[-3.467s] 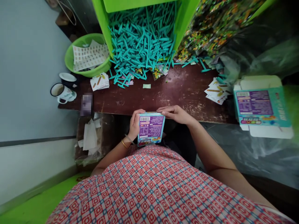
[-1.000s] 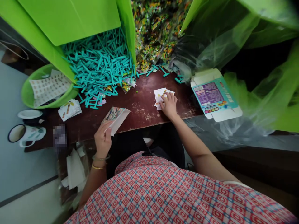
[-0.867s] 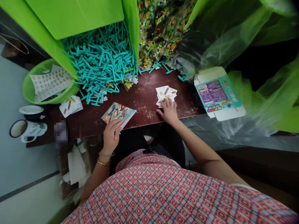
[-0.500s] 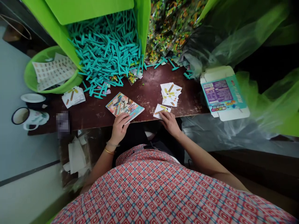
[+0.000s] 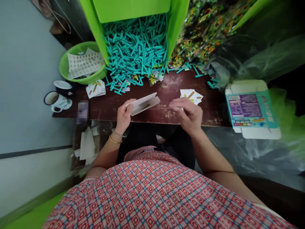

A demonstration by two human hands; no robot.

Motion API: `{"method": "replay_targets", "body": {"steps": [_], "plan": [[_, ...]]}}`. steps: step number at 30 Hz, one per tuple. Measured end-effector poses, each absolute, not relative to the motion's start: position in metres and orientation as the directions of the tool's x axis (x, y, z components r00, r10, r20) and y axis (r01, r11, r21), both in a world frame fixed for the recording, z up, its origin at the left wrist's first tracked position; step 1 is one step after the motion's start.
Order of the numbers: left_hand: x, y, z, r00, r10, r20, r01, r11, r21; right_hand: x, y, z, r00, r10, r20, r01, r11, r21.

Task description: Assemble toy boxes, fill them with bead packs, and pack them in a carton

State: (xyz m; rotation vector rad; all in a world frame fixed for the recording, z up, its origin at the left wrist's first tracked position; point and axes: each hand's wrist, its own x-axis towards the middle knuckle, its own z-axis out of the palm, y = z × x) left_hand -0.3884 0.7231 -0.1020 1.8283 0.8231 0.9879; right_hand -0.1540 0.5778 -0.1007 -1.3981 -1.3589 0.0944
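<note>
My left hand [image 5: 124, 116] grips a small cardboard box [image 5: 143, 106], fingers behind it and thumb in front. The box is raised off the table and tilted, its open end and pale inside facing right. To its right, my right hand [image 5: 189, 114] is closed in a pinch on a thin printed card [image 5: 164, 108], which shows almost edge-on and reaches toward the box's mouth. Just behind the right hand lies a loose pile of white printed cards [image 5: 191, 95], partly covered by the fingers.
Turquoise T-shaped plastic pieces [image 5: 138, 54] spill from a green bin [image 5: 178, 19]. A green basket [image 5: 71, 79] of printed sheets, a second card stack [image 5: 96, 89] and an enamel mug [image 5: 58, 101] stand left. A flattened carton [image 5: 252, 108] lies right; bagged colourful pieces [image 5: 202, 35] lie behind.
My left hand has lifted the box from the table edge and turned its open end rightward. My right hand has picked up the single card and raised it beside the box. The view has shifted.
</note>
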Motion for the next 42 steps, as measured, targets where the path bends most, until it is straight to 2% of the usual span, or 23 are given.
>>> {"method": "replay_targets", "body": {"steps": [4, 6, 8, 11, 13, 15, 17, 19, 22, 25, 28, 30, 33, 35, 38, 40, 42], "plan": [[-0.385, 0.722, -0.104, 0.437, 0.860, 0.264, 0.162, -0.364, 0.917, -0.189, 0.627, -0.096, 0.047, 0.762, 0.645, 0.814, 0.345, -0.467], [-0.390, 0.723, -0.104, 0.378, 0.884, 0.276, 0.185, -0.364, 0.913, -0.199, 0.641, -0.103, -0.030, 0.782, 0.622, 0.868, 0.329, -0.372], [-0.401, 0.724, -0.100, 0.266, 0.908, 0.324, 0.226, -0.386, 0.894, -0.198, 0.647, -0.111, -0.049, 0.790, 0.612, 0.887, 0.316, -0.336], [-0.420, 0.725, -0.094, 0.142, 0.877, 0.459, 0.288, -0.481, 0.828, -0.172, 0.657, -0.133, 0.065, 0.805, 0.590, 0.892, 0.218, -0.396], [-0.426, 0.727, -0.100, 0.219, 0.793, 0.569, 0.290, -0.610, 0.738, -0.134, 0.671, -0.156, 0.179, 0.843, 0.507, 0.879, 0.094, -0.468], [-0.426, 0.729, -0.119, 0.399, 0.670, 0.626, 0.263, -0.737, 0.622, -0.082, 0.684, -0.178, 0.338, 0.867, 0.367, 0.848, -0.112, -0.517], [-0.420, 0.733, -0.149, 0.582, 0.579, 0.571, 0.270, -0.800, 0.536, -0.024, 0.691, -0.195, 0.537, 0.807, 0.248, 0.776, -0.356, -0.521], [-0.414, 0.736, -0.180, 0.720, 0.560, 0.410, 0.340, -0.799, 0.496, 0.032, 0.689, -0.204, 0.685, 0.699, 0.206, 0.683, -0.517, -0.515], [-0.408, 0.733, -0.207, 0.790, 0.573, 0.219, 0.421, -0.766, 0.485, 0.089, 0.684, -0.208, 0.749, 0.628, 0.209, 0.619, -0.554, -0.557], [-0.397, 0.720, -0.206, 0.772, 0.602, 0.204, 0.414, -0.719, 0.558, 0.114, 0.701, -0.209, 0.715, 0.653, 0.248, 0.645, -0.481, -0.593], [-0.373, 0.704, -0.192, 0.764, 0.613, 0.201, 0.339, -0.647, 0.683, 0.130, 0.739, -0.200, 0.671, 0.655, 0.347, 0.695, -0.393, -0.602], [-0.353, 0.696, -0.183, 0.793, 0.586, 0.169, 0.275, -0.591, 0.758, 0.147, 0.762, -0.185, 0.673, 0.613, 0.414, 0.706, -0.368, -0.605], [-0.328, 0.697, -0.175, 0.826, 0.554, 0.108, 0.223, -0.497, 0.838, 0.173, 0.773, -0.160, 0.689, 0.580, 0.434, 0.698, -0.369, -0.614], [-0.313, 0.705, -0.171, 0.800, 0.598, 0.052, 0.224, -0.377, 0.899, 0.173, 0.764, -0.153, 0.656, 0.619, 0.432, 0.717, -0.332, -0.613], [-0.285, 0.724, -0.169, 0.693, 0.708, -0.135, 0.181, 0.010, 0.983, 0.141, 0.743, -0.164, 0.533, 0.722, 0.441, 0.779, -0.215, -0.589], [-0.261, 0.737, -0.168, 0.629, 0.719, -0.295, 0.088, 0.312, 0.946, 0.116, 0.738, -0.179, 0.434, 0.801, 0.412, 0.816, -0.156, -0.556], [-0.235, 0.745, -0.168, 0.613, 0.684, -0.394, 0.013, 0.490, 0.872, 0.107, 0.745, -0.191, 0.422, 0.835, 0.353, 0.845, -0.223, -0.486]]}}
